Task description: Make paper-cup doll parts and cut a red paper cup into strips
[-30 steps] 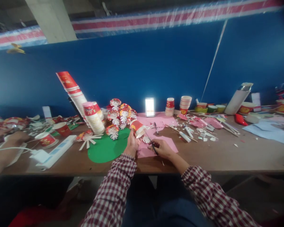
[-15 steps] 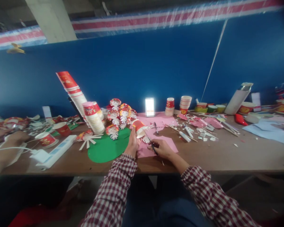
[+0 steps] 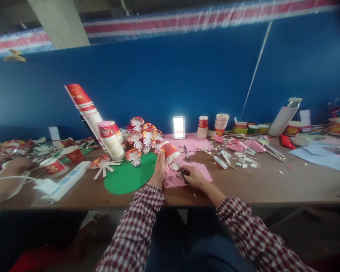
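Note:
My left hand (image 3: 159, 169) is closed around a red and white paper cup (image 3: 169, 152), which it holds tilted above the pink paper (image 3: 201, 173). In my right hand (image 3: 195, 176) is a pair of dark-handled scissors (image 3: 182, 174), its blades pointing up at the cup's lower edge. Whether the blades are parted is too small to tell. A pen (image 3: 186, 152) lies on the pink paper just beyond the cup. Left of my left hand is a green paper sheet (image 3: 127, 177) with several cut-paper figures (image 3: 135, 155) standing at its back edge.
Tall stacks of paper cups (image 3: 111, 140) stand at the back left, near a white power strip (image 3: 66, 183). Another person's hand (image 3: 19, 166) is at far left. Paper scraps (image 3: 245, 162), a glue tube (image 3: 220, 163) and a shorter cup stack (image 3: 221, 124) are on the right.
The cup has turned slightly in my left hand and shifted a little to the right. My right hand, with the scissors, stays almost in place. The whole view has shifted slightly.

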Motion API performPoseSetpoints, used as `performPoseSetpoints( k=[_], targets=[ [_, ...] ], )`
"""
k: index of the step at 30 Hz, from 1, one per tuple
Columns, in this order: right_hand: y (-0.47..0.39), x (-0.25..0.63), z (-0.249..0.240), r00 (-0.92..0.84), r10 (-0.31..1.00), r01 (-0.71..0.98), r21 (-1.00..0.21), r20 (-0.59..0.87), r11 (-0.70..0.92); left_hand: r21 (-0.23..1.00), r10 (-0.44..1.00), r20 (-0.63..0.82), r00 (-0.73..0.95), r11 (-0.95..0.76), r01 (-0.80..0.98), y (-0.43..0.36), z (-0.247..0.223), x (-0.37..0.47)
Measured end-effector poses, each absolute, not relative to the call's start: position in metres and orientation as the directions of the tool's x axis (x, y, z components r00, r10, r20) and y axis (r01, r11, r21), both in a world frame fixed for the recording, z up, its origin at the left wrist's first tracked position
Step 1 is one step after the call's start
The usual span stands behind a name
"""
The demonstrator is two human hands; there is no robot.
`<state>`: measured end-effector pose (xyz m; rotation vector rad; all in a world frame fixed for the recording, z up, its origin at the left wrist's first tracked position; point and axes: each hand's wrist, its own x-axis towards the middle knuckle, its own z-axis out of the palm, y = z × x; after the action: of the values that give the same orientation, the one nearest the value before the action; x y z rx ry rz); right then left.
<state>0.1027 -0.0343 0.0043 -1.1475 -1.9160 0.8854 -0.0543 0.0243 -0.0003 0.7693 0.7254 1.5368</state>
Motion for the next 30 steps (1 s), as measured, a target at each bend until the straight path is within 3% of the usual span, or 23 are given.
performPoseSetpoints(
  k=[30],
  targets=[
    [-0.0310, 0.1037, 0.0005, -0.343, 0.908, 0.432, -0.817, 0.242, 0.381, 0.860, 0.997, 0.071, -0.032, -0.078, -0.504, 0.0235, -0.0020, -0.0512]
  ],
)
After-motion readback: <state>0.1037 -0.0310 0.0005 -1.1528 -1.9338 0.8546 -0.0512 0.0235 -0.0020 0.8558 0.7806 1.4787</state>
